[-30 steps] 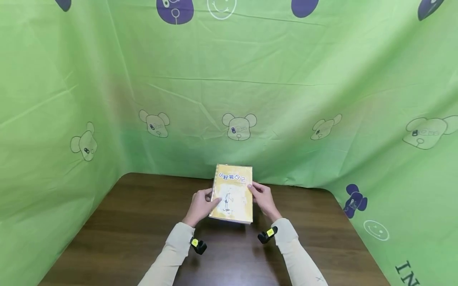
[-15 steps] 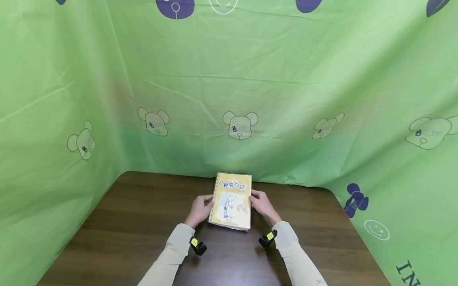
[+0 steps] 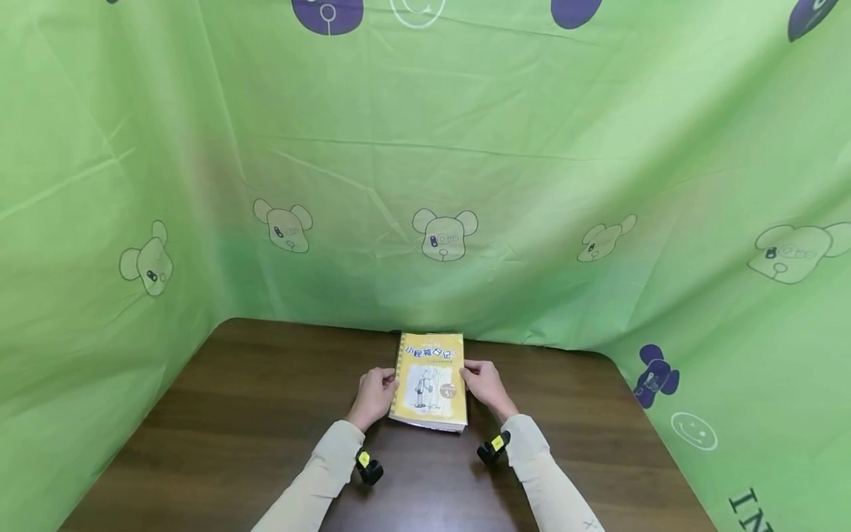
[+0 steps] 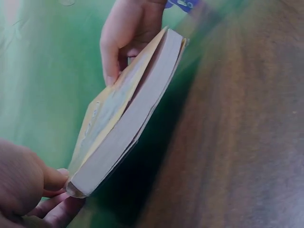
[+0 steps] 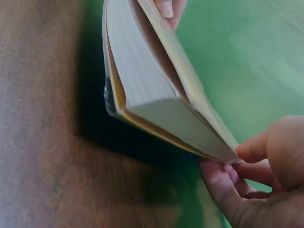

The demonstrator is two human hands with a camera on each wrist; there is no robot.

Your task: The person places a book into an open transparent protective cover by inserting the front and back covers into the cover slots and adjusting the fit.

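A thick yellow paperback book (image 3: 431,380) with blue title characters and a cartoon figure on its cover is held front side up near the table's far edge. My left hand (image 3: 374,395) pinches its spine side, thumb at the cover and fingers beneath, as the left wrist view shows around the book's corner (image 4: 78,187). On the opposite side my right hand (image 3: 487,384) grips the page edge between thumb and fingers. In the right wrist view the pale page block (image 5: 142,71) faces the camera, the front cover parted slightly from it. A dark shadow lies under the book.
The brown wooden table (image 3: 279,443) spreads out around both arms. Green cloth (image 3: 532,222) printed with bear heads hangs behind it and along both sides. A small black device with a yellow tag (image 3: 368,467) sits on each wrist.
The book has come down toward the table and slightly nearer to me, its cover glare fading. Both hands have moved with it, and the left thumb has slid from the cover to the edge.
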